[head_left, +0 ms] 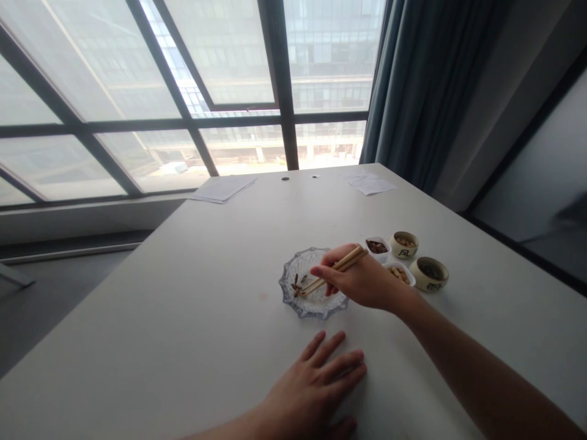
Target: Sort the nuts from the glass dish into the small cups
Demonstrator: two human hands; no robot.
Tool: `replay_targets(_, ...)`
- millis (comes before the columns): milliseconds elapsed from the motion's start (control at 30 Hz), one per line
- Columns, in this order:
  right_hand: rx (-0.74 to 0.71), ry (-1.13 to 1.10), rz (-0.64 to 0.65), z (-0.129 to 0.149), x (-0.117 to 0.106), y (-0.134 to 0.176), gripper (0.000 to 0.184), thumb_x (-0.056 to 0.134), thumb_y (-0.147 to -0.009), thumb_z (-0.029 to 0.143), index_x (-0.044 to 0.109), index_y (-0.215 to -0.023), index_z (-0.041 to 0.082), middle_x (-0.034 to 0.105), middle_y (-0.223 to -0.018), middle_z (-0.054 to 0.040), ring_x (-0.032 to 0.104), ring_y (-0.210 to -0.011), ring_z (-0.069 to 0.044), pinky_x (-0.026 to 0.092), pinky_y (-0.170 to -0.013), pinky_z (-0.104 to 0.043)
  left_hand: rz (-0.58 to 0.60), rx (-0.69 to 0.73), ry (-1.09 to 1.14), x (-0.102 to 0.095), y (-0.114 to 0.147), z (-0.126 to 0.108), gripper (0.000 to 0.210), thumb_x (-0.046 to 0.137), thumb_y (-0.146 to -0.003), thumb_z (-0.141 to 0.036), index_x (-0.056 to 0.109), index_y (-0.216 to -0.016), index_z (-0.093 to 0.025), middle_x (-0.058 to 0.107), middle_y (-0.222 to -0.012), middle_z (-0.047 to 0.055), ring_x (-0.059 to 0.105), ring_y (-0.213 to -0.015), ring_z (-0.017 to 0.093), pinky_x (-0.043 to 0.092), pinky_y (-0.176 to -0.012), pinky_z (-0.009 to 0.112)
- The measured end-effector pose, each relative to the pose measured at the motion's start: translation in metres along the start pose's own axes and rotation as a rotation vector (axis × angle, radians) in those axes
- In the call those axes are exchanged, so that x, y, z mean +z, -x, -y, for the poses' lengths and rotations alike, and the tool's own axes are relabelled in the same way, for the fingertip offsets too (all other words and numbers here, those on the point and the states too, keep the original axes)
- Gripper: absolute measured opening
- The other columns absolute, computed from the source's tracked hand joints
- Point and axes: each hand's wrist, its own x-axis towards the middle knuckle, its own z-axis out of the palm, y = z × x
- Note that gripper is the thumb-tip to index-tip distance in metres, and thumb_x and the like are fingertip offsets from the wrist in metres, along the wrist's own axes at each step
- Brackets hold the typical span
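Note:
My right hand [351, 275] is closed round a pair of wooden chopsticks [342, 266]. Their tips reach down into a clear glass dish [316, 314] with a scalloped rim, among several small brown pieces [298, 285] that look like seeds or nuts. Whether a piece is pinched between the tips is too small to tell. Part of the dish is hidden behind my right hand. My left hand [316, 382] lies flat on the white table [183, 318], fingers spread, just in front of the dish and holding nothing.
Right of the dish stand a white tub [383, 239] of dark brown pieces, another white tub [410, 280] of paler pieces, and two cream round pots [404, 249] with dark characters. Papers [222, 188] lie at the far left, more sheets [371, 184] at the far right.

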Motion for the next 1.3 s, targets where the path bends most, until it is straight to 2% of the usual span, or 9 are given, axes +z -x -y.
replay_targets(200,-0.051,0.086,-0.035,-0.006,0.011,-0.002,0.048,0.058,-0.1,0.041,0.058,-0.059,0.017,0.067,-0.057,-0.0015,0.061,-0.053,-0.012,0.043,-0.054,-0.022,-0.055,0.015,0.017,0.004,0.004,0.002,0.067,0.058,-0.101,-0.049,0.035,-0.161,-0.03,0.038,-0.165,-0.002,0.019,-0.158,0.034,0.017,-0.128,0.061)
replay_targets(367,-0.043,0.096,-0.096,-0.006,0.009,-0.001,0.047,0.054,-0.102,0.042,0.061,-0.063,0.017,0.068,-0.058,-0.0026,0.064,-0.052,-0.013,0.045,-0.05,-0.023,-0.046,0.015,0.035,0.002,0.004,0.001,0.067,0.057,-0.102,-0.05,0.035,-0.161,-0.03,0.038,-0.165,-0.002,0.019,-0.158,0.033,0.016,-0.129,0.06)
replay_targets(500,0.037,0.073,-0.204,0.003,-0.018,0.006,0.043,0.062,-0.097,0.05,0.07,-0.071,0.017,0.075,-0.065,-0.0054,0.072,-0.055,-0.018,0.054,-0.05,-0.024,-0.044,0.008,0.049,0.002,0.005,0.001,0.066,0.056,-0.102,-0.051,0.035,-0.161,-0.031,0.037,-0.165,-0.004,0.018,-0.158,0.032,0.015,-0.129,0.059)
replay_targets(667,0.157,0.027,-0.495,0.019,-0.07,0.026,0.039,0.075,-0.087,0.057,0.075,-0.08,0.019,0.078,-0.073,-0.0087,0.077,-0.061,-0.023,0.063,-0.052,-0.028,-0.018,0.003,0.052,-0.004,0.004,-0.002,0.068,0.06,-0.099,-0.043,0.036,-0.161,-0.029,0.037,-0.165,-0.002,0.018,-0.158,0.032,0.014,-0.129,0.059)
replay_targets(767,0.205,0.126,-0.693,0.02,-0.093,0.032,0.033,0.073,-0.09,0.05,0.074,-0.078,0.019,0.076,-0.066,-0.0086,0.076,-0.057,-0.022,0.062,-0.049,-0.027,0.016,-0.013,0.04,-0.009,0.002,-0.005,0.071,0.065,-0.094,-0.035,0.038,-0.159,-0.027,0.038,-0.165,0.0,0.019,-0.158,0.034,0.015,-0.129,0.06)
replay_targets(867,0.244,0.218,-0.808,0.01,-0.106,0.03,0.028,0.072,-0.091,0.04,0.072,-0.073,0.018,0.075,-0.064,-0.0087,0.075,-0.055,-0.022,0.059,-0.045,-0.026,0.019,-0.015,0.038,-0.01,0.0,-0.005,0.074,0.067,-0.09,-0.03,0.04,-0.158,-0.026,0.039,-0.164,0.001,0.02,-0.157,0.036,0.015,-0.128,0.06)
replay_targets(1033,0.294,0.289,-0.769,-0.01,-0.114,0.02,0.028,0.072,-0.09,0.038,0.069,-0.066,0.022,0.074,-0.063,-0.0088,0.075,-0.057,-0.025,0.058,-0.047,-0.032,0.001,0.013,0.042,-0.005,0.0,0.0,0.078,0.069,-0.086,-0.028,0.04,-0.158,-0.027,0.041,-0.163,0.003,0.021,-0.156,0.037,0.015,-0.128,0.061)
replay_targets(1167,0.294,0.402,-0.71,-0.013,-0.118,0.02,0.03,0.073,-0.088,0.038,0.067,-0.063,0.022,0.073,-0.06,-0.008,0.074,-0.058,-0.026,0.056,-0.052,-0.034,-0.001,0.003,0.036,-0.005,0.0,-0.001,0.079,0.069,-0.086,-0.028,0.039,-0.159,-0.027,0.041,-0.163,0.002,0.021,-0.156,0.037,0.017,-0.128,0.061)
replay_targets(1300,0.263,0.289,-0.742,-0.01,-0.116,0.021,0.028,0.076,-0.087,0.042,0.07,-0.068,0.021,0.075,-0.066,-0.0092,0.074,-0.057,-0.025,0.058,-0.052,-0.034,0.019,-0.016,0.024,-0.008,-0.001,-0.004,0.078,0.069,-0.087,-0.028,0.039,-0.159,-0.027,0.04,-0.164,0.002,0.021,-0.157,0.036,0.017,-0.128,0.061)
